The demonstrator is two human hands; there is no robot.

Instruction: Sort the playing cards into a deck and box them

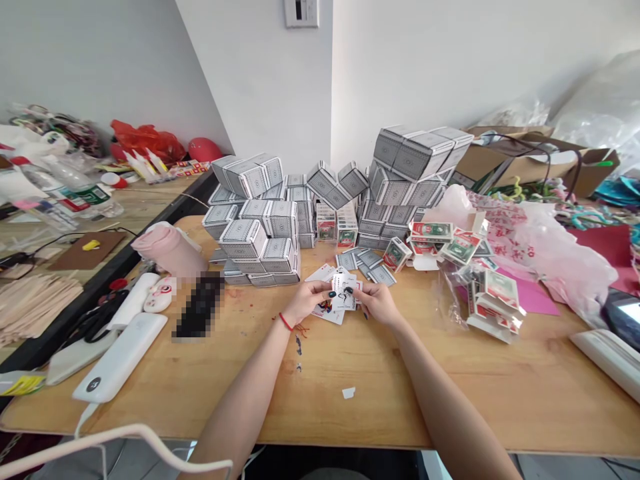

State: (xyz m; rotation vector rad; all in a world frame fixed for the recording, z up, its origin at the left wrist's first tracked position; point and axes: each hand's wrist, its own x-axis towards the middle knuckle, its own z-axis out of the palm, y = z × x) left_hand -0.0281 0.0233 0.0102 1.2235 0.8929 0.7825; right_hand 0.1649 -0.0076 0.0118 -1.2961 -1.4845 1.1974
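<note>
Between my two hands is a playing card (343, 293) with a dark figure on its white face. My left hand (306, 301) pinches its left edge, thumb on top. On the other side, my right hand (377, 301) grips the right edge, its thumb also on the face. Loose face-up cards (327, 315) are spread beneath it on the wooden table (320, 413), partly hidden by my hands. Just behind them lie several face-down cards (371, 261) with grey patterned backs. Whether the held card is a single one or a few together, I cannot tell.
Stacked blocks of grey-backed cards (265, 233) stand at the back, with a taller stack (415, 160) to the right. Opened card boxes (495, 297) lie right, beside plastic bags (555, 233). At left are a pink cup (170, 248), a white power bank (120, 357) and scissors (97, 317).
</note>
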